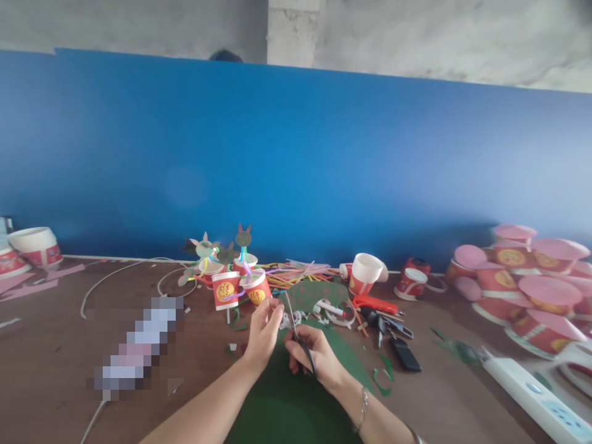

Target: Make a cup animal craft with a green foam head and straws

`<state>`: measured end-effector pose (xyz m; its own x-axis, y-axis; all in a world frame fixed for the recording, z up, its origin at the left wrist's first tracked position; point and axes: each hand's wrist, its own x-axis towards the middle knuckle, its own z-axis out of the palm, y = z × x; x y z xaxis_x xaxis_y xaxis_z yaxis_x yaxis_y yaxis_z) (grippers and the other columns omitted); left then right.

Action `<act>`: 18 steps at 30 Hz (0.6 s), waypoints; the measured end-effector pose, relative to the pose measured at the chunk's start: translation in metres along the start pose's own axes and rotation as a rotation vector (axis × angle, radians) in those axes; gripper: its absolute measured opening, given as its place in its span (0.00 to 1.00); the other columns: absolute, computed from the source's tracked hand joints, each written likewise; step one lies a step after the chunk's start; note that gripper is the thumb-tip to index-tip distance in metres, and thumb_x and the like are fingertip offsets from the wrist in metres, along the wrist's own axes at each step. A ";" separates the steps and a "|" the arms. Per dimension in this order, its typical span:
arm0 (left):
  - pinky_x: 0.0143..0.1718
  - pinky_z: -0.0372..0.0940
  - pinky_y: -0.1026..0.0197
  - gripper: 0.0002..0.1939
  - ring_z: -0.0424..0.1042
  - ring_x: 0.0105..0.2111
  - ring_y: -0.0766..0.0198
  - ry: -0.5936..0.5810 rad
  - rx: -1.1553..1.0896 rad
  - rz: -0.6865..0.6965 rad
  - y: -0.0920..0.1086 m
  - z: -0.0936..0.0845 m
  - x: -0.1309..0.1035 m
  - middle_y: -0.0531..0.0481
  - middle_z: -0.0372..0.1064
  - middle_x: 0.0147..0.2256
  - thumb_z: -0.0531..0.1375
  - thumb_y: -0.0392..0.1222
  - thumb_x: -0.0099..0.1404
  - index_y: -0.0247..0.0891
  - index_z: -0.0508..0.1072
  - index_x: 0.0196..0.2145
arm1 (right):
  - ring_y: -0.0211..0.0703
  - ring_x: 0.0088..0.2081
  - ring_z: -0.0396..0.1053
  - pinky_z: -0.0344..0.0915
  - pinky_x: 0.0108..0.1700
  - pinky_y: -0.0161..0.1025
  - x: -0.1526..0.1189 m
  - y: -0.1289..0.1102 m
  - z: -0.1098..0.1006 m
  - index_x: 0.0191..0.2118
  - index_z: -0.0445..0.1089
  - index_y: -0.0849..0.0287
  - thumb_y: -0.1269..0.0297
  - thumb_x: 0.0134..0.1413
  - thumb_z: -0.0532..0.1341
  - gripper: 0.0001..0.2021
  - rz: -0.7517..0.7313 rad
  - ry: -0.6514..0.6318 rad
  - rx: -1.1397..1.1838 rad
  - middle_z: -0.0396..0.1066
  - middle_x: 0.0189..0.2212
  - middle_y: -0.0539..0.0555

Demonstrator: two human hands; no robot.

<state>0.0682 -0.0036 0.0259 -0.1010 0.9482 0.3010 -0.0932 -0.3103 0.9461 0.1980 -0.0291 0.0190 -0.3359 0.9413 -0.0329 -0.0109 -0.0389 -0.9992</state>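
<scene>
Left hand [263,333]: raised mid-table, thumb and fingertips bent toward each other; cannot tell whether they pinch any paper. Right hand [321,359]: fingers closed round the dark handles of the scissors [296,331], blades pointing up and slightly left, tips near the left fingertips. A bracelet [364,408] sits on the right wrist. Green sheet [287,413] lies on the table [60,351] below both hands, running toward the person.

Surroundings, left to right. Far left: red-and-white paper cups [44,254], with pink strips [44,287] in front. Next, a pixelated object [139,348] with a cable [95,419] at its near end — identity cannot be read. Beyond the left hand, red cups with yellow emblems [226,291]; paper animal heads [243,237] stand above this group. Thin coloured sticks [300,271] lie in a loose pile behind the hands. In front of the pile, a spotted dark green piece [317,296], with a white marker [330,308] beside it. Right of these: a white-topped cup [367,269], an orange-red tool [375,303], keys [380,330] and a black fob [405,353]; green offcuts [382,383] lie nearer the person. Far right: piled cups with pink discs [550,290], and nearer, a white power strip [531,391]. A blue partition [296,160] stands behind everything on the table.
</scene>
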 end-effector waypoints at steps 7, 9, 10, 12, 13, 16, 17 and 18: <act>0.27 0.56 0.66 0.13 0.59 0.24 0.68 -0.004 0.003 -0.002 -0.002 -0.001 0.001 0.55 0.57 0.22 0.57 0.49 0.58 0.37 0.64 0.25 | 0.32 0.15 0.62 0.56 0.17 0.28 0.000 0.000 0.000 0.27 0.66 0.62 0.51 0.42 0.64 0.17 -0.001 -0.001 -0.002 0.65 0.13 0.46; 0.28 0.56 0.66 0.12 0.59 0.24 0.67 -0.011 -0.004 -0.004 -0.002 -0.001 0.001 0.55 0.57 0.22 0.57 0.49 0.59 0.37 0.64 0.26 | 0.32 0.14 0.61 0.56 0.17 0.28 0.000 0.000 0.000 0.27 0.66 0.62 0.51 0.42 0.64 0.17 -0.001 0.001 -0.007 0.65 0.13 0.46; 0.28 0.56 0.66 0.12 0.59 0.25 0.67 -0.014 -0.008 -0.004 -0.003 -0.001 0.001 0.55 0.58 0.22 0.57 0.48 0.59 0.37 0.64 0.26 | 0.32 0.14 0.61 0.55 0.17 0.28 0.000 0.000 0.000 0.27 0.66 0.62 0.51 0.42 0.64 0.17 -0.001 0.001 -0.010 0.65 0.13 0.46; 0.28 0.56 0.65 0.12 0.59 0.25 0.67 -0.014 -0.021 -0.004 -0.004 -0.001 0.001 0.55 0.58 0.22 0.57 0.48 0.59 0.37 0.65 0.26 | 0.32 0.14 0.61 0.55 0.16 0.27 0.000 0.000 0.000 0.27 0.66 0.62 0.51 0.43 0.64 0.17 -0.007 0.000 -0.009 0.65 0.12 0.46; 0.28 0.57 0.65 0.12 0.60 0.25 0.67 -0.012 -0.028 -0.004 -0.005 -0.001 0.001 0.55 0.58 0.22 0.57 0.49 0.59 0.37 0.65 0.26 | 0.32 0.14 0.61 0.55 0.16 0.27 0.000 0.000 0.000 0.27 0.66 0.62 0.51 0.43 0.64 0.17 -0.010 0.000 -0.006 0.65 0.12 0.46; 0.27 0.57 0.65 0.13 0.59 0.24 0.67 -0.008 -0.038 -0.005 -0.006 -0.001 0.001 0.55 0.58 0.22 0.57 0.50 0.58 0.37 0.65 0.26 | 0.32 0.13 0.60 0.54 0.16 0.28 0.000 0.000 0.001 0.26 0.65 0.62 0.52 0.42 0.65 0.17 -0.013 0.010 0.001 0.64 0.12 0.46; 0.27 0.57 0.65 0.13 0.59 0.24 0.67 -0.008 -0.035 -0.006 -0.006 -0.001 0.001 0.55 0.58 0.22 0.57 0.50 0.58 0.37 0.65 0.26 | 0.32 0.13 0.59 0.54 0.16 0.28 0.001 0.000 0.001 0.25 0.65 0.61 0.52 0.41 0.65 0.17 -0.015 0.014 0.001 0.64 0.11 0.46; 0.27 0.56 0.66 0.13 0.59 0.24 0.67 -0.008 -0.033 -0.007 -0.006 -0.001 0.001 0.55 0.58 0.22 0.57 0.50 0.58 0.37 0.65 0.26 | 0.31 0.13 0.59 0.54 0.16 0.28 0.001 0.000 0.001 0.25 0.65 0.61 0.51 0.41 0.66 0.17 -0.018 0.017 0.000 0.63 0.11 0.46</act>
<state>0.0679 -0.0009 0.0207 -0.0922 0.9510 0.2953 -0.1263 -0.3053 0.9438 0.1967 -0.0288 0.0190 -0.3200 0.9473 -0.0158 -0.0166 -0.0223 -0.9996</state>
